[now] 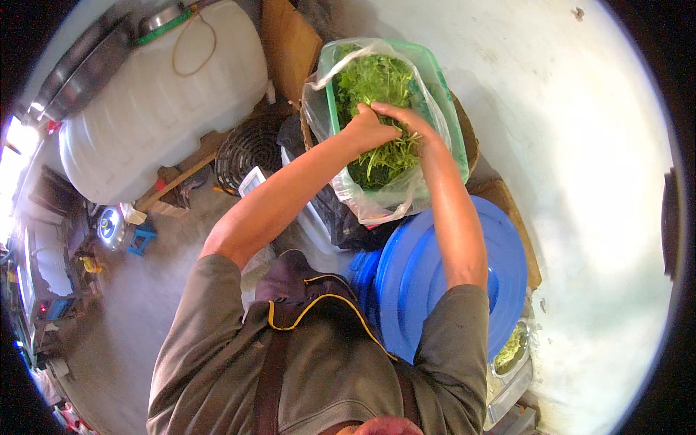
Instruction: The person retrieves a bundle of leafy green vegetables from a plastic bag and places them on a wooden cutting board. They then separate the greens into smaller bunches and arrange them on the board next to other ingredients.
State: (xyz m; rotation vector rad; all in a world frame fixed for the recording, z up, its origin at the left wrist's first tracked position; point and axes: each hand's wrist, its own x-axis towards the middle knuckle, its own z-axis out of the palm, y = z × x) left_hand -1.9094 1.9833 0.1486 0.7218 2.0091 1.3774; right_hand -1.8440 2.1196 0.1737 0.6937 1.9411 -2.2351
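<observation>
Feathery leafy greens (375,79) fill a green plastic tub (458,141) in front of me. A clear plastic bag (350,204) lines the tub, and its loose edge hangs over the near side. Both my hands are inside the tub, close together over the middle of the greens. My left hand (370,129) is closed around some of the stems, its thumb side towards the other hand. From the right, my right hand (416,124) grips the same bunch, fingers reaching across to the left. Cut-looking stem ends stick out below the hands. Some fingertips are hidden among the leaves.
A round blue plastic lid (405,272) lies under my right forearm. Left of the tub are a black wire coil (247,147) and a large white plastic tank (163,103). A metal tray (524,363) of shredded vegetable stands at lower right. The pale wall (587,179) bounds the right.
</observation>
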